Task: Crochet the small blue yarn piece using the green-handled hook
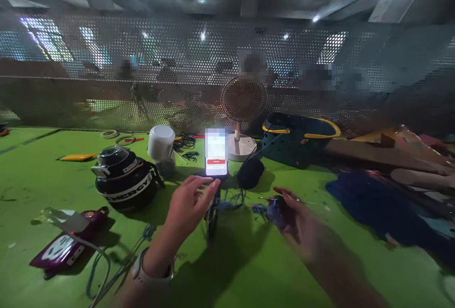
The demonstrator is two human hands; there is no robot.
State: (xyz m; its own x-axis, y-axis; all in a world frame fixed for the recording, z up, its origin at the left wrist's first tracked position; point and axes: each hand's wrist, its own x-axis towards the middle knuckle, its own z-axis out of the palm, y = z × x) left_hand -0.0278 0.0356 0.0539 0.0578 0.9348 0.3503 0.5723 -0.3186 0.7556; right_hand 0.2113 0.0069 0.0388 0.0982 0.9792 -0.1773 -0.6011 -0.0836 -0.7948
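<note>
Left hand (190, 203): open, fingers stretched forward and slightly spread, holding nothing. Fingertips (213, 184) sit just below the lower edge of the phone (216, 152); contact cannot be told. A pale wristband is on that wrist.

Right hand (298, 225): motion-blurred, fingers curled around a blue yarn piece (270, 211). A thin metal hook (305, 201) lies across the top of the fingers; exact pinch not resolvable.

Phone stands upright on a small stand, screen lit and facing the person, between the two hands and farther back. Dark yarn ball (250, 173) just right of the phone, loose strands running down toward the blue piece.

Surroundings on the green table (249, 270): small fan (243, 102) behind the phone, white cup (161, 142) and black jug (122, 177) to the left, maroon pouch (66, 241) near left, dark basket (298, 137) with yellow handles to the right.
</note>
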